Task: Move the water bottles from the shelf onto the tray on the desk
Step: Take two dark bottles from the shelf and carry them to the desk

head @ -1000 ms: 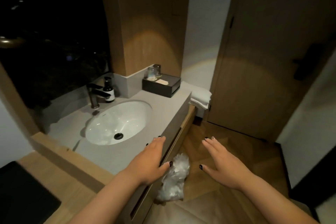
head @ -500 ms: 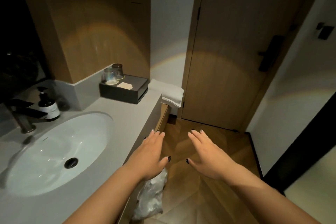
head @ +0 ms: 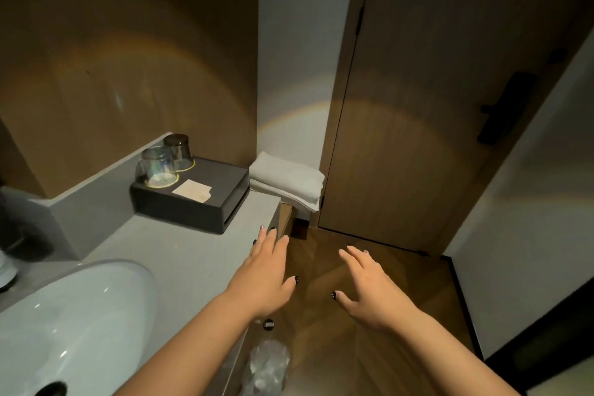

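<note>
L hand (head: 262, 280) & R hand (head: 369, 291) flat, empty, by counter (head: 193, 254).

A pale grey countertop (head: 180, 254) is seen around a glossy white basin (head: 74, 325); a matt black box (head: 193, 199) is topped by a cream card (head: 192, 191); two clear glasses (head: 167, 156), faintly iridescent, are ringed in gold at the base; a folded white towel (head: 287, 182) is laid beside it; the door (head: 434, 100) is shown in brown wood grain with a black handle (head: 504, 106); the floor (head: 337, 325) is patterned in what may be herringbone brown wood; black polish is worn on the left hand (head: 263, 280) and right hand (head: 369, 289).
</note>
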Motion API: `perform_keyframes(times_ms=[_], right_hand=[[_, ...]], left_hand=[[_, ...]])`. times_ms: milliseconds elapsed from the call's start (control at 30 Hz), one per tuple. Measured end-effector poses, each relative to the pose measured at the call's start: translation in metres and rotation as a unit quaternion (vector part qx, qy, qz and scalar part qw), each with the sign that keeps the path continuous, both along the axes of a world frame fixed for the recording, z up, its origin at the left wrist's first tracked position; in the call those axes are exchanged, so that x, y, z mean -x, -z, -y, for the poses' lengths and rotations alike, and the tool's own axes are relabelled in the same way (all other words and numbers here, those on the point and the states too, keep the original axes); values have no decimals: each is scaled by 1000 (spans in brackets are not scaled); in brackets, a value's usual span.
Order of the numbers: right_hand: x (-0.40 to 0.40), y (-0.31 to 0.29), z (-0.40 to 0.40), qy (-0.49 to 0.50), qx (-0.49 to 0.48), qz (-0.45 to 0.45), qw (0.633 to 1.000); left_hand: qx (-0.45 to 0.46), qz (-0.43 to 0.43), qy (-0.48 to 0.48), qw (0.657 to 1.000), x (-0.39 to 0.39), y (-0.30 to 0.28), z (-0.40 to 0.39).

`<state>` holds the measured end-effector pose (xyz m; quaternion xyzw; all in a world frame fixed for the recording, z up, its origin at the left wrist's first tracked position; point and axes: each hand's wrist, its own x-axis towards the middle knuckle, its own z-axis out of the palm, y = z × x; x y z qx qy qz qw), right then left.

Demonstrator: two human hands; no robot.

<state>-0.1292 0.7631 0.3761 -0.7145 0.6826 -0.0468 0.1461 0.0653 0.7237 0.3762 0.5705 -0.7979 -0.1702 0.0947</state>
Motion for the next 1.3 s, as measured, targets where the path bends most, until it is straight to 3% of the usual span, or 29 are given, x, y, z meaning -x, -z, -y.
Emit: perform_keyframes(times_ms=[400,800,1033,1300], right_hand=[[102,15,150,-89,66,-13,994],[240,23,308,-209,1,-47,977],[237,32,385,-240,-1,-16,971],[181,39,482,-279,-32,-35,959]], left_hand=[[-33,-21,-16,999,89,25,136],[-86,-75,-109,987,210,41,282],[-91,-79,-167,979,204,47,332],[-126,-90,-224,962,152,78,410]])
